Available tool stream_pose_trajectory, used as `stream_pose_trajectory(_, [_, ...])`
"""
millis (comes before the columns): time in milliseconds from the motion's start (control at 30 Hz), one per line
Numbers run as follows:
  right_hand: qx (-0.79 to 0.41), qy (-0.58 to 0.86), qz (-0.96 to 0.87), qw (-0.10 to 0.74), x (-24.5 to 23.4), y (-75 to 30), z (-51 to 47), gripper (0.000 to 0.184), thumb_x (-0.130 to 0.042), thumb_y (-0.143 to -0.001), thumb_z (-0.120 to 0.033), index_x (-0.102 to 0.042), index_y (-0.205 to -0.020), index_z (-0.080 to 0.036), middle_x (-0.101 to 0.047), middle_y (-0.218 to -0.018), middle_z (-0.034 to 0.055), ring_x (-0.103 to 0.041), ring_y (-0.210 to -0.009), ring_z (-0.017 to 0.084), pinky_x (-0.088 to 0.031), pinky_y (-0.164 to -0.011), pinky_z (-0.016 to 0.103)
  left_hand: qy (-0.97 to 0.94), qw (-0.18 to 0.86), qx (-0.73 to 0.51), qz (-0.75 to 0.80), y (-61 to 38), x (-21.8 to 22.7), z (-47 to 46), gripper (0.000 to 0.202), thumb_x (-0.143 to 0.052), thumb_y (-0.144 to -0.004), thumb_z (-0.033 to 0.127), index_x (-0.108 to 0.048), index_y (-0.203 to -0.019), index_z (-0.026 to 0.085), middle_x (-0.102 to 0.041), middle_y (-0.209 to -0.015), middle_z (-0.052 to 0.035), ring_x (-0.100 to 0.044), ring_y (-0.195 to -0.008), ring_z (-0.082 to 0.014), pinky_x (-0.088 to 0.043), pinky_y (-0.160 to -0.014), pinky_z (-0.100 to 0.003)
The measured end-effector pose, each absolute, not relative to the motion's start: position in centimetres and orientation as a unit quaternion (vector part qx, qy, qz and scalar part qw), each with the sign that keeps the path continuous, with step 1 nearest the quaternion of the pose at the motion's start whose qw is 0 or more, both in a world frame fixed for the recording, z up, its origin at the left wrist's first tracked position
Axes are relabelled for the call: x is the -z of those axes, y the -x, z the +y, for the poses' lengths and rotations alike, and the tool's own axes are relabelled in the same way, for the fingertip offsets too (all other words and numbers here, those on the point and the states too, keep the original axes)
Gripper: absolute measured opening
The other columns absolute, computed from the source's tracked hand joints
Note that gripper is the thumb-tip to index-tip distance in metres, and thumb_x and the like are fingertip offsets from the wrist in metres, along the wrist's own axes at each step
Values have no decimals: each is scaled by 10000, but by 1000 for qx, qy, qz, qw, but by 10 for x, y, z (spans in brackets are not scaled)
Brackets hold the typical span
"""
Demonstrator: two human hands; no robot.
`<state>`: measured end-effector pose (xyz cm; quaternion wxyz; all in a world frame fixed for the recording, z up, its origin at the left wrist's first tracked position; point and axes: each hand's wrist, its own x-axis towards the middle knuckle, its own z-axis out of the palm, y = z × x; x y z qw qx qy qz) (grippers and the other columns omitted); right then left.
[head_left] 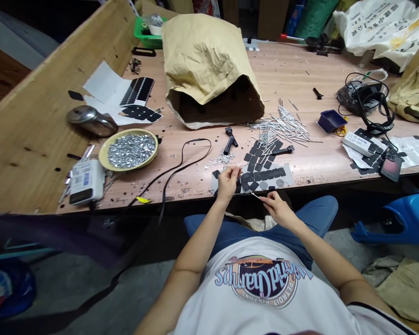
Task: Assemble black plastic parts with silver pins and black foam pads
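My left hand (227, 183) is over the bench's front edge, its fingertips pinched together. Whatever is between them is too small to make out. In my right hand (278, 208) is a thin metal rod (256, 196), held in a pinch with its tip toward the left. Beneath and beyond both hands lies a grey sheet (285, 173) bearing black rounded stickers (265, 175). Small silver washer-like pieces (224, 158) are scattered just past my left hand. Farther back is a loose heap of thin metal rods (282, 124). Black plastic parts (229, 141) lie near the heap.
A large paper sack (209, 60) lies mouth-forward on the bench. To the left stand a yellow bowl of small metal pieces (131, 151) and a white box-shaped device (87, 181). A black strap (181, 163) loops across. At right are a purple tray (331, 121) and a phone (391, 164).
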<state>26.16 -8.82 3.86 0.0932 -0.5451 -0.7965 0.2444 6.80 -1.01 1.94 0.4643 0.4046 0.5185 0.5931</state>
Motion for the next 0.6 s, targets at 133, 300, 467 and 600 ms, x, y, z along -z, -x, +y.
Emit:
stream_pose_trajectory(133, [-187, 536, -823, 34, -50, -258, -88, 330, -450, -913, -325, -624, -1183, -247, -575, -1063, 87, -611, -706, 142, -482, -598, 254, -417, 457, -592, 517, -61, -16, -12, 261, -622, -755, 418, -678, -722, 166, -645, -661, -21, -594, -624, -128, -447, -585, -229])
stream_pose_trajectory(300, [-56, 559, -817, 133, -62, -272, -9, 352, -334, -947, -264, -625, -1134, -203, -601, -1128, 129, -581, -962, 221, -483, -752, 321, -430, 406, -589, 551, -49, -11, -8, 216, -600, -769, 368, -668, -729, 167, -644, -671, -19, -575, -619, -128, -438, -620, -237])
stream_pose_trajectory(467, [-19, 508, -859, 65, -53, -289, 79, 295, -411, -875, -123, -621, -1081, -144, -620, -1160, 158, -517, -1091, 254, -387, -941, 412, -435, 314, -576, 617, -25, -6, 4, 128, -611, -750, 278, -646, -690, 170, -624, -674, -20, -554, -656, -148, -412, -659, -254])
stream_pose_trajectory(600, [-29, 453, -891, 23, -43, -298, 100, 242, -523, -813, -107, -647, -1012, -170, -660, -1062, 130, -532, -1049, 237, -324, -1006, 421, -469, 271, -543, 642, -14, -2, 22, 45, -631, -708, 171, -641, -664, 180, -595, -685, -22, -523, -634, -157, -408, -669, -275])
